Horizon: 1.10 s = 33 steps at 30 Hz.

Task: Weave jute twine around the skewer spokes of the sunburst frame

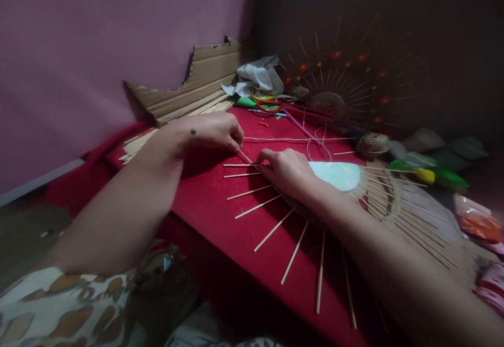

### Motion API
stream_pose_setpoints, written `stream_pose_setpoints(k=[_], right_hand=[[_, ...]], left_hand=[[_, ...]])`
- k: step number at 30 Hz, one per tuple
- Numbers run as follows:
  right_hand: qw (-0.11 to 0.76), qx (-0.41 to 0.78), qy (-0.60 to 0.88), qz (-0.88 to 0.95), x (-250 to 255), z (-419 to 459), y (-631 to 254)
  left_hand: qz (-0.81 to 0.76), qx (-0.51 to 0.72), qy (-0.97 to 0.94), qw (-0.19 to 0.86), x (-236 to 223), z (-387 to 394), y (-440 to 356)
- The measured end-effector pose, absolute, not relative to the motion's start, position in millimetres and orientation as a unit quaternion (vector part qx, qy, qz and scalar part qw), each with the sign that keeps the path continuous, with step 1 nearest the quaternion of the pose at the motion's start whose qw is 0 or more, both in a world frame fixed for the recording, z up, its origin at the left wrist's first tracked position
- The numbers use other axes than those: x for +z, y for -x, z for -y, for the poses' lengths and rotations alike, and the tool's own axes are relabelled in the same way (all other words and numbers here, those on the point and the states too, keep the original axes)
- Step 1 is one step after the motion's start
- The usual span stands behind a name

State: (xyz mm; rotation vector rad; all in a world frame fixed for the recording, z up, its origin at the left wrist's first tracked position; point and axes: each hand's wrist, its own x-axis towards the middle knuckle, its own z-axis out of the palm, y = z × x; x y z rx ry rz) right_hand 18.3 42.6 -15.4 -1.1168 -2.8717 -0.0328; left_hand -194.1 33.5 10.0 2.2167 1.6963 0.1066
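The left hand (223,133) is reaching across, wrist bending inward, thumb and fingertips clamping twine (247,157). The right hand (289,172) is curling over the blue-centred stick fan (334,175) lying on red cloth (212,208); whether it is gripping, I cannot tell.

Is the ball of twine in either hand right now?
No, the ball of twine lies apart from both hands, while the left hand pinches a thin strand.
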Motion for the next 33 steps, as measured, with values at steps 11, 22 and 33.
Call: stream_pose_setpoints(k=[11, 22, 33], right_hand=[[-0.027, -0.088, 0.355, 0.93, -17.7, -34.6, -15.7], [-0.003, -0.083, 0.368, 0.926, -22.4, -37.3, -18.8], [0.0, -0.072, 0.341, 0.937, -18.7, -33.9, -22.5]], left_hand=[[-0.547, 0.012, -0.798, 0.253, 15.9, -31.3, 214.9], [-0.547, -0.028, -0.799, 0.249, 18.4, -24.6, 218.9], [-0.553, 0.015, -0.822, 0.137, 10.5, -30.4, 194.5]])
